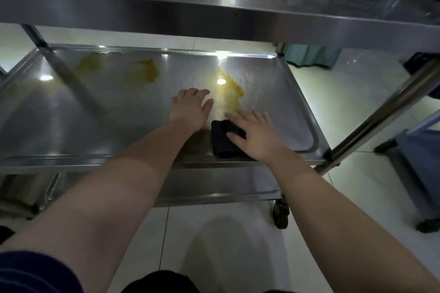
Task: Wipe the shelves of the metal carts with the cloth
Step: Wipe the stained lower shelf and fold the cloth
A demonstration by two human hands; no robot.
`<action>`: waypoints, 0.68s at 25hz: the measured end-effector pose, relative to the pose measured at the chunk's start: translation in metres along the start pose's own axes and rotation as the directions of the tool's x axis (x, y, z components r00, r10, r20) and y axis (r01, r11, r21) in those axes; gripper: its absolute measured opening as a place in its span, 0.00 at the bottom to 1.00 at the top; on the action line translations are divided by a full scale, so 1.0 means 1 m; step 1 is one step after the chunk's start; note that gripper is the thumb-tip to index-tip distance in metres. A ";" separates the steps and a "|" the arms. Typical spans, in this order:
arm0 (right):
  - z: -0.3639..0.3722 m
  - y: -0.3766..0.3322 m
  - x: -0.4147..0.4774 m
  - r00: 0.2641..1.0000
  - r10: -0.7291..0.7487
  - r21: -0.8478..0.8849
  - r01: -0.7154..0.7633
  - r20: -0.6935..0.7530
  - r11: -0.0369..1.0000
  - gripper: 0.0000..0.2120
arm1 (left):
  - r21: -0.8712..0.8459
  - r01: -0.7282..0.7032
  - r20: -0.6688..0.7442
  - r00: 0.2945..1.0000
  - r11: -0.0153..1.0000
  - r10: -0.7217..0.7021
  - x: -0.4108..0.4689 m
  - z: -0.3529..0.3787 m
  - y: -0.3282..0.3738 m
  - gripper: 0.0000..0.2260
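Steel cart (38, 38) fills the view, three levels: top shelf (166, 7) overhead, middle shelf (71, 114) at arm height, bottom shelf (214, 185) below. Far left on the middle shelf, near the back rim, sits a yellow smear (89, 64); a second smear (142, 72) lies just right of it, also toward the back. Left hand (190, 108) lies palm down on bare metal approx mid-shelf, fingers straight and close together, holding nothing. Right of its fingertips is a third smear (234, 89) under a bright light reflection, neither hand on it. Next comes the cloth (225, 143): dark, folded, on the middle shelf at the front edge, btwn the two wrists. Right hand (256, 134) presses flat on the cloth's right part w/ fingers spread and straight, thumb laid across the fabric, not curled round it. Lower right, a cart wheel (281, 214) stands on the pale tiled floor (357, 102); a slanted metal tube (381, 114) crosses the far right.
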State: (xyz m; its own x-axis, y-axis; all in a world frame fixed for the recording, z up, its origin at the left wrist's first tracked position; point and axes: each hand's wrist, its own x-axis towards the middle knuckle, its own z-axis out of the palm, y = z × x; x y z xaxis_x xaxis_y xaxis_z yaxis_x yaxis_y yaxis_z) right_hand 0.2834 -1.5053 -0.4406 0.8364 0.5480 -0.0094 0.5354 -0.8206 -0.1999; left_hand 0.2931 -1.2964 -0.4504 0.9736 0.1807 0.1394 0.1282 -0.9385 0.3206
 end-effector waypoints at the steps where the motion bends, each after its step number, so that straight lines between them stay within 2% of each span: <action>1: 0.004 0.000 0.000 0.996 -0.003 -0.029 0.006 0.089 1.000 0.26 | 0.065 0.001 0.035 0.999 0.998 -0.004 0.013 0.002 -0.006 0.22; 4: 0.015 0.007 -0.004 0.989 -0.045 -0.043 0.051 0.138 0.998 0.26 | 0.218 -0.010 0.138 0.990 0.976 -0.020 0.043 0.013 -0.020 0.24; 6: 0.022 0.010 -0.005 0.987 -0.103 -0.051 0.111 0.126 0.993 0.25 | 0.217 0.027 0.133 0.989 0.976 -0.057 0.055 0.023 -0.030 0.24; 8: 0.028 0.017 0.011 0.990 -0.101 -0.090 0.110 0.097 0.990 0.26 | 0.231 0.056 0.132 0.987 0.971 -0.089 0.061 0.030 -0.038 0.24; 12: 0.023 0.035 0.110 0.999 0.038 -0.162 -0.032 0.035 0.986 0.27 | 0.272 0.053 0.143 0.985 0.961 -0.094 0.065 0.038 -0.039 0.23; 15: 0.012 0.039 0.186 0.986 0.157 -0.161 -0.146 0.059 0.976 0.25 | 0.258 0.067 0.142 0.984 0.964 -0.107 0.066 0.039 -0.041 0.23; 17: 0.012 0.036 0.206 0.979 0.191 -0.181 -0.176 0.071 0.968 0.25 | 0.246 0.073 0.136 0.985 0.967 -0.109 0.066 0.039 -0.043 0.24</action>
State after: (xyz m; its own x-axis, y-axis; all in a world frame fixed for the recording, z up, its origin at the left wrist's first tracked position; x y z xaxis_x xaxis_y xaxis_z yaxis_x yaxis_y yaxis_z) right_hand 0.4733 -1.4201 -0.4610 0.9130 0.3908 -0.1167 0.3919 -0.9199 -0.0148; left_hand 0.3593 -1.2557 -0.4911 0.9703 0.2404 -0.0256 0.2417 -0.9661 0.0901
